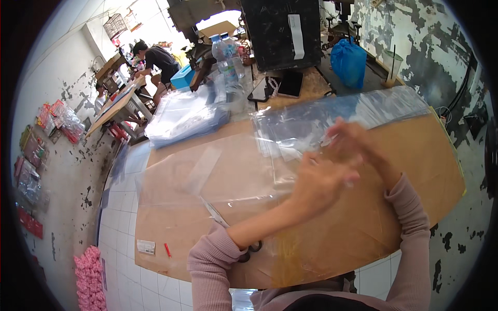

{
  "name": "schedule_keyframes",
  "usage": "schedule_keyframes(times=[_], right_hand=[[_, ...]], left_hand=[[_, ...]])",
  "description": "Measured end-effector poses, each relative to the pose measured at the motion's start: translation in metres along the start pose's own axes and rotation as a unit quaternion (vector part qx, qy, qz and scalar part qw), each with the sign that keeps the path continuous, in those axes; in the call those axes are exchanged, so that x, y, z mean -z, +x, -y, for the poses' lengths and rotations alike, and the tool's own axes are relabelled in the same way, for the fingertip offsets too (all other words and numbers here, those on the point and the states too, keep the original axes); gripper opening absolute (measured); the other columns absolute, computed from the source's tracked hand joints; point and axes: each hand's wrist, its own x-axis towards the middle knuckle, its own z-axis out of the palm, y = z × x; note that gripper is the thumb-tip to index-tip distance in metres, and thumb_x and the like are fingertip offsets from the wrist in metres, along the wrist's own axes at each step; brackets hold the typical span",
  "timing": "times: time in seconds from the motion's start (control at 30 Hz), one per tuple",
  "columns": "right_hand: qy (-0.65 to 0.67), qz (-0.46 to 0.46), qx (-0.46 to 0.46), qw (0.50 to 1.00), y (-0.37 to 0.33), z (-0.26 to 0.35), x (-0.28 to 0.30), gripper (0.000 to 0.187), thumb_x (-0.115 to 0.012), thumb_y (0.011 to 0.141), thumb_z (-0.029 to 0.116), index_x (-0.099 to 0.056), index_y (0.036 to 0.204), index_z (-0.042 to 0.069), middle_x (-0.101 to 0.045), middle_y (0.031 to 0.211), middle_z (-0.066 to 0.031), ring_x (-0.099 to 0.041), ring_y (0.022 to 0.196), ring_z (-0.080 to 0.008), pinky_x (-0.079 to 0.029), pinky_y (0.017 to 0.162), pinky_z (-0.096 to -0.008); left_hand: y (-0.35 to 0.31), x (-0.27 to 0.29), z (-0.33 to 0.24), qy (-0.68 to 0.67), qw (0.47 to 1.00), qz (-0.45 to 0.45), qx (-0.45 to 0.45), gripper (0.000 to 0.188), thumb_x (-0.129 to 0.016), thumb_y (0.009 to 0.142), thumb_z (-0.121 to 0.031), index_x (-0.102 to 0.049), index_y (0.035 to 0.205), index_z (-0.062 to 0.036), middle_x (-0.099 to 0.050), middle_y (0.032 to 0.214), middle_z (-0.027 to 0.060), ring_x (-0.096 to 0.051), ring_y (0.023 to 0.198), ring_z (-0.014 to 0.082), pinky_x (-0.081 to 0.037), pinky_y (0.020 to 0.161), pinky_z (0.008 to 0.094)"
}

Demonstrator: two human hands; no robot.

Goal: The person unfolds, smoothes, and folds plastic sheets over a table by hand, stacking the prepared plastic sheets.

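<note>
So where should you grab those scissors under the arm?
Probably by the black handle loops, coming from the table's near edge. The scissors lie flat with blades pointing away, and the left forearm covers part of them.

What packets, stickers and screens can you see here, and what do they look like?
Clear bags: long shiny stack on the table, under both hands.
Second bag pile: clear, heaped at the far left of the table.
White label: small rectangle near the table's front left corner.
White strip: tall sticker on the black box.
Phone: dark flat screen below the box.
Hanging packets: red and pink, on the left wall.
</note>
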Motion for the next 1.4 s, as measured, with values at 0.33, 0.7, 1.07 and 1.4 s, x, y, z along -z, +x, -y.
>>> schedule_keyframes(times=[0.33,0.7,1.07,1.4], right_hand=[[0.138,0.153,-0.086,0.975,-0.022,-0.030,-0.057,0.033,-0.045,0.087,0.031,-0.056,0.083,0.000,-0.048,0.065,0.0006,-0.039,0.052,-0.0050,-0.032,0.045,-0.0188],[0.042,0.083,-0.044,0.995,-0.041,-0.030,-0.061,0.017,-0.049,0.084,0.014,-0.055,0.091,-0.001,-0.057,0.080,-0.0038,-0.052,0.072,-0.0065,-0.042,0.064,-0.0194],[-0.068,-0.049,0.028,0.996,-0.041,-0.035,-0.064,0.008,-0.054,0.077,0.005,-0.057,0.082,-0.001,-0.058,0.070,-0.0029,-0.052,0.060,-0.0065,-0.043,0.053,-0.0219],[-0.306,-0.179,0.113,0.928,-0.038,-0.030,-0.084,0.006,-0.055,0.074,0.004,-0.056,0.077,-0.001,-0.054,0.057,-0.0082,-0.050,0.048,-0.0107,-0.041,0.046,-0.0239]], left_hand=[[-0.022,-0.022,-0.010,-0.005,0.989,0.133,-0.068,0.023,-0.049,0.081,-0.031,-0.062,0.082,-0.0119,-0.053,0.060,-0.0012,-0.050,0.060,0.0141,-0.032,0.074,0.0399],[-0.001,0.033,0.053,-0.018,0.992,0.102,0.070,0.029,-0.057,0.074,-0.032,-0.056,0.091,-0.0084,-0.056,0.081,0.0088,-0.054,0.077,0.0240,-0.035,0.077,0.0385],[-0.010,0.013,0.064,-0.088,0.955,0.149,0.240,0.019,-0.060,0.069,-0.023,-0.059,0.076,-0.0052,-0.050,0.049,0.0079,-0.050,0.044,0.0214,-0.037,0.043,0.0296],[-0.018,0.012,0.038,0.067,0.983,0.054,0.162,0.014,-0.059,0.070,-0.022,-0.055,0.069,-0.0085,-0.052,0.049,0.0103,-0.052,0.043,0.0259,-0.039,0.041,0.0353]])
